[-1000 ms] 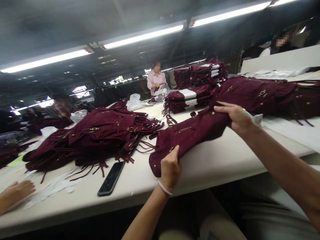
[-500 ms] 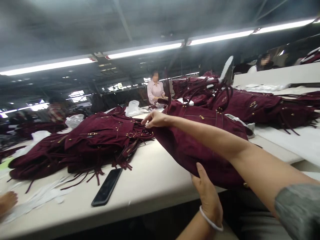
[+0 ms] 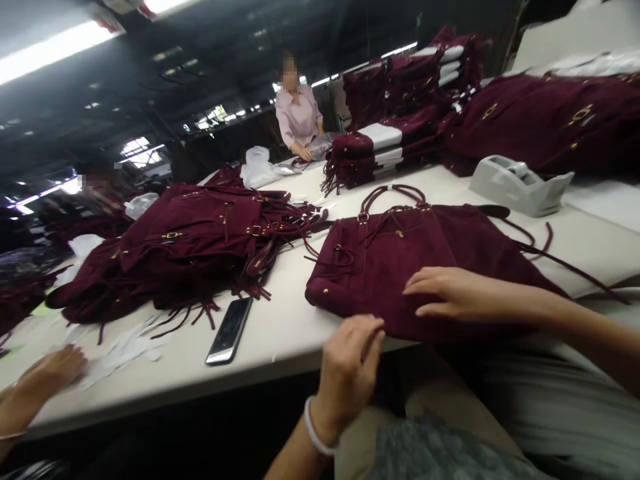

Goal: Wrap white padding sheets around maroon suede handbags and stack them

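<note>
Smooth table (image 3: pixel 287 320) bears the soft, slouchy bag (image 3: pixel 387 250), right of the phone (image 3: pixel 230 331), flat now, no longer raised. Left hand (image 3: pixel 350 363) curls at its edge, grip unclear; right hand (image 3: pixel 450 295) spreads loosely over it.

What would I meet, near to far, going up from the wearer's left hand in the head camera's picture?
The left hand, the maroon bag with looped handles, the low stack with white bands, the taller stack behind it.

legible text: none | bag (image 3: pixel 390 257), right of centre: no label could be read | phone (image 3: pixel 230 330), lower left: no characters could be read
</note>
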Motion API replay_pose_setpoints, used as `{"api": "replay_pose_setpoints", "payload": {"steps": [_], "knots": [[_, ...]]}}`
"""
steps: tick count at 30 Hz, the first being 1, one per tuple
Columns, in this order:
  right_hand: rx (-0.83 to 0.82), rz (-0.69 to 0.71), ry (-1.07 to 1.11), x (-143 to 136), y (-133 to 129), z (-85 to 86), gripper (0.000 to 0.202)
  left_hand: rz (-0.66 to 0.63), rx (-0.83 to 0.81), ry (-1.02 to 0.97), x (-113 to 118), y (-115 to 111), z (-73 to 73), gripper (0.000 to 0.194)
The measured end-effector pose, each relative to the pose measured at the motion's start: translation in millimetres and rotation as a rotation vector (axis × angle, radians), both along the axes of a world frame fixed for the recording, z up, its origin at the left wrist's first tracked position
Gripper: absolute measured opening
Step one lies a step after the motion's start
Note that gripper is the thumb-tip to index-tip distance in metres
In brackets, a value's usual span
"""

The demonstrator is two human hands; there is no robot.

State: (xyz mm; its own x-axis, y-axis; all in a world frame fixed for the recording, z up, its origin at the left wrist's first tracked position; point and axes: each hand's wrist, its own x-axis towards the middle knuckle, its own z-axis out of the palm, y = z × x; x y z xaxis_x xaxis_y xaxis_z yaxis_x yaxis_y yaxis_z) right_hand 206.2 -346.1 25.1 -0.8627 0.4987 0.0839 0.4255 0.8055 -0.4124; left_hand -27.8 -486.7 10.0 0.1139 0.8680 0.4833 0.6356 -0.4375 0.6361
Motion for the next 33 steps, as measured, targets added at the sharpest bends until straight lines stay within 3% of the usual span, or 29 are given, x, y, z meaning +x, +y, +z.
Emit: {"api": "replay_pose_setpoints", "payload": {"steps": [2, 5, 7, 9, 11, 14, 19, 21, 24, 26, 28, 31, 33], "knots": [[0.103, -0.164, -0.014, 49, -8, -16.4, 0.043, 0.013, 0.162, 0.325, -28, 26, 13.9, 0.024], [0.320, -0.342, 0.013, 107, -25, -38.0, 0.051, -0.002, 0.071, 0.690, -63, 70, 17.2, 0.048], [0.412, -0.437, 0.052, 130, -39, -47.9, 0.057, -0.044, -0.074, 0.755, -79, 92, 13.0, 0.056], [0.387, -0.525, 0.119, 140, -51, -54.6, 0.057, -0.118, -0.194, 0.709, -90, 104, 8.3, 0.053], [0.254, -0.581, 0.210, 142, -56, -57.2, 0.043, -0.156, -0.258, 0.634, -95, 107, 6.1, 0.044], [0.032, -0.627, 0.342, 138, -50, -48.3, 0.022, -0.043, -0.312, 0.482, -100, 96, 10.8, 0.031], [-0.045, -0.793, 0.528, 118, -14, -19.7, 0.041, 0.378, -0.256, 0.116, -118, 62, 20.0, 0.027], [-0.077, -0.809, 0.524, 100, 7, -21.1, 0.051, 0.535, -0.197, 0.069, -124, 55, 13.1, 0.028], [-0.118, -0.757, 0.417, 73, 33, -34.1, 0.058, 0.633, -0.221, 0.210, -126, 54, 0.1, 0.026], [-0.092, -0.712, 0.314, 65, 44, -38.1, 0.053, 0.638, -0.210, 0.382, -127, 54, 0.4, 0.023], [0.007, -0.645, 0.204, 66, 47, -32.7, 0.045, 0.594, -0.132, 0.581, -127, 53, 10.0, 0.021], [0.275, -0.484, 0.142, 75, 41, -12.0, 0.036, 0.387, -0.035, 0.769, -121, 49, 28.9, 0.025], [0.335, -0.376, 0.135, 76, 34, 1.7, 0.030, 0.197, -0.054, 0.814, -111, 46, 35.3, 0.041]]}}
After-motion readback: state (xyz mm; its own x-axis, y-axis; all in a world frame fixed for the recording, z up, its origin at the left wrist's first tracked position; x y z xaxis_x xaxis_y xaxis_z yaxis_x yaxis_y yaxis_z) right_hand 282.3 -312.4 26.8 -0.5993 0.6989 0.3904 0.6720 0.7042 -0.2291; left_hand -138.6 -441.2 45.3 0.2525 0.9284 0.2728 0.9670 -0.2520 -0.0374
